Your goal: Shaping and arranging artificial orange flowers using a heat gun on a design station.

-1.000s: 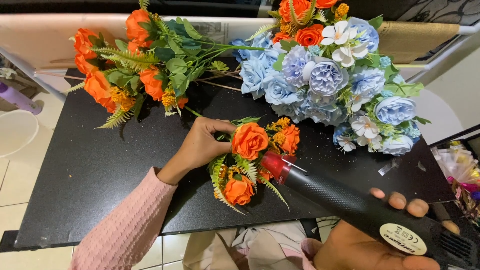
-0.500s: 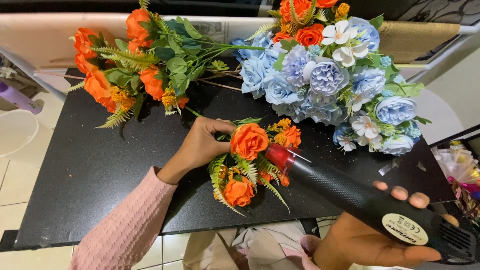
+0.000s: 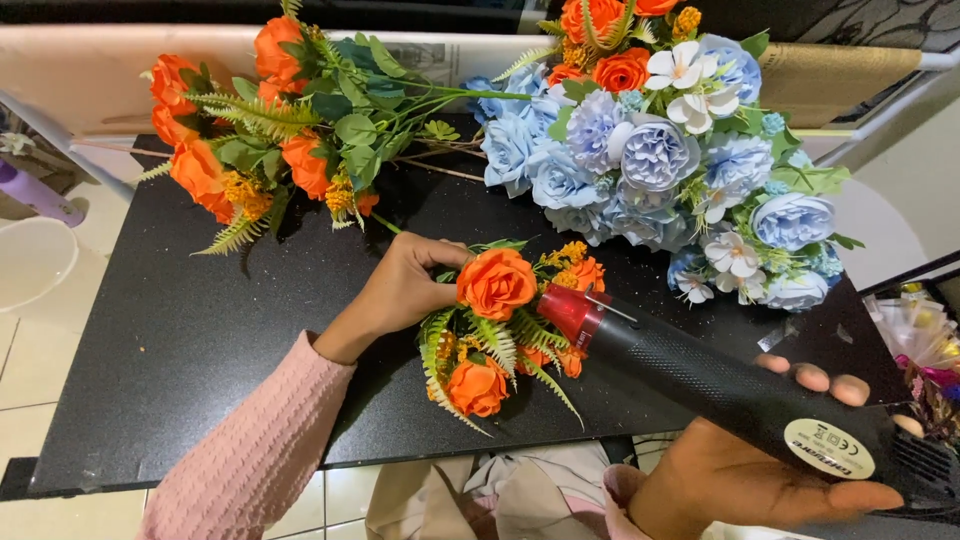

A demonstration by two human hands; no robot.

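A black tabletop (image 3: pixel 170 330) carries a blue bouquet (image 3: pixel 660 170) and an orange bouquet (image 3: pixel 270 140), both well beyond the fingers. The black glue gun (image 3: pixel 740 390) rests in the right hand (image 3: pixel 750 470), fingers curled around its body, red tip touching the small orange sprig (image 3: pixel 495 330). The left hand (image 3: pixel 405 290) pinches that sprig beside its top rose.

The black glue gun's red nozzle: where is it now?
In the head view, right of centre: the red nozzle touches the small orange bunch, held by the left hand.
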